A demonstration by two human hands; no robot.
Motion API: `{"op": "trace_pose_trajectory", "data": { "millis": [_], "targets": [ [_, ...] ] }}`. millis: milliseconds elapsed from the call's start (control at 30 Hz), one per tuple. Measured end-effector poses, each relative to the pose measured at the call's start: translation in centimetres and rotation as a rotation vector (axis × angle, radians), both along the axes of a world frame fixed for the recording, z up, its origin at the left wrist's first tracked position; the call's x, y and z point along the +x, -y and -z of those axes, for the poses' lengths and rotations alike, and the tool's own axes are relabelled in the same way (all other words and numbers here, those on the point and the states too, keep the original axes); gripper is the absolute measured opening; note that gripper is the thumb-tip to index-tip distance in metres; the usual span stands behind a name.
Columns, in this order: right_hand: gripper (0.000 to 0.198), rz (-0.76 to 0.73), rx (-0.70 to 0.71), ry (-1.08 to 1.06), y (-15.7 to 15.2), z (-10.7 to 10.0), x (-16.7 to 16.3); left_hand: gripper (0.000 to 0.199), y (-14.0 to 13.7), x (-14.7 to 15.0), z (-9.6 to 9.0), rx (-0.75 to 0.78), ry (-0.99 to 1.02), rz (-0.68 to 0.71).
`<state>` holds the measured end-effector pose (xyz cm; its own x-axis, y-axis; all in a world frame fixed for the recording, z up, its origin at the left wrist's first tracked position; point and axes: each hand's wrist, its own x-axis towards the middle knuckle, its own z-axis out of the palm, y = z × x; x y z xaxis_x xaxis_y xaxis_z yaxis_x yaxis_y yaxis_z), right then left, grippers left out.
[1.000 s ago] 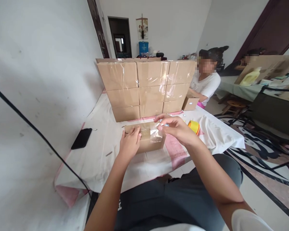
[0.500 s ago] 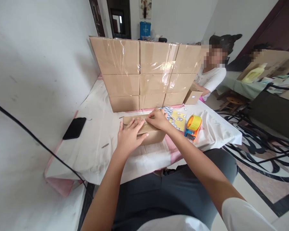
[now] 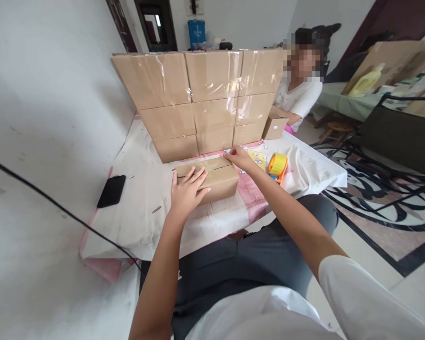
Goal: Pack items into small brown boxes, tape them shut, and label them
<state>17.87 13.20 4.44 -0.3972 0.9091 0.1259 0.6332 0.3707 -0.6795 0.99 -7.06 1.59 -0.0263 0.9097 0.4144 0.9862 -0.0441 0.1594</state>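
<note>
A small closed cardboard box (image 3: 220,186) lies on the cloth-covered table in front of me, with clear tape along its top seam. My left hand (image 3: 187,192) rests on the left part of its top, fingers spread and the thumb over the near edge. At the box's far right end is my right hand (image 3: 238,157), its thumb and fingertips pinched together by the end of the seam. Whatever is between those fingertips is too small to make out. To the right sits a yellow tape roll (image 3: 277,163) in an orange dispenser (image 3: 284,174), partly behind my right forearm.
A wall of stacked, taped cardboard boxes (image 3: 212,111) stands behind the box. Beside it is another small box (image 3: 275,127), near a person (image 3: 299,101) in white. A black phone (image 3: 111,191) lies at the left, and a thin grey piece (image 3: 156,209) lies nearer.
My right hand has moved from the middle of the box's top to its far right end, along the seam. My left hand stays spread on the box. The camera view has shifted.
</note>
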Motion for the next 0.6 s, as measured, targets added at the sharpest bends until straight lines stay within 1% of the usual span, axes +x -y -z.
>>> {"op": "trace_pose_trajectory", "data": {
  "millis": [67,100,167,200,267,333,467,533,600],
  "targets": [
    [0.031,-0.114,-0.135,-0.042,0.1,1.4,2.2,0.048,0.0,-0.2,0.3,0.016,-0.011,0.033],
    [0.033,-0.156,-0.176,-0.036,0.3,2.2,3.2,0.047,0.0,-0.3,0.4,0.023,-0.016,0.042],
    [0.03,-0.2,-0.225,0.011,0.6,3.8,5.2,0.047,-0.1,-0.5,0.6,0.037,-0.021,0.049],
    [0.025,-0.194,-0.226,0.041,0.6,4.5,6.1,0.047,-0.1,-0.6,0.7,0.047,-0.021,0.051],
    [0.016,-0.121,-0.182,0.099,-0.2,5.2,7.7,0.047,-0.2,-0.7,0.9,0.073,-0.02,0.059],
    [0.015,-0.029,-0.104,0.153,-1.9,5.0,8.9,0.046,-0.2,-0.6,1.0,0.095,-0.022,0.06],
    [0.029,0.105,0.029,0.298,-7.4,2.7,9.6,0.046,-0.2,-0.5,1.1,0.12,-0.042,0.054],
    [0.028,0.145,0.048,0.408,-10.1,2.0,9.1,0.046,-0.2,-0.5,1.2,0.124,-0.055,0.058],
    [0.024,0.154,0.04,0.532,-12.1,2.2,8.4,0.046,-0.2,-0.6,1.2,0.124,-0.063,0.057]
  ]
}}
